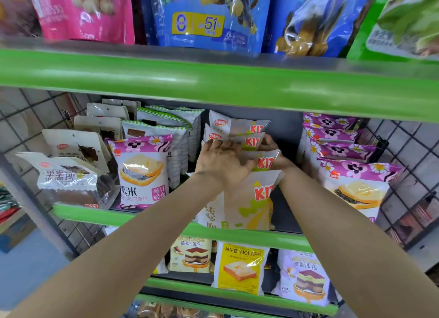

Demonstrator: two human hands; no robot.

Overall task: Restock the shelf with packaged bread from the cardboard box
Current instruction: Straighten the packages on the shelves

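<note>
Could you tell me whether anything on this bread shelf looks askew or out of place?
Yes. The dark bread pack at the left front leans forward over the shelf lip, tilted, unlike the upright purple pack beside it. The KI packs between the left hand and right hand lean unevenly.

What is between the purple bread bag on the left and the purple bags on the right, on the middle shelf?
In the head view, a row of white KIT packs stands there, with the left hand and right hand on them.
</note>
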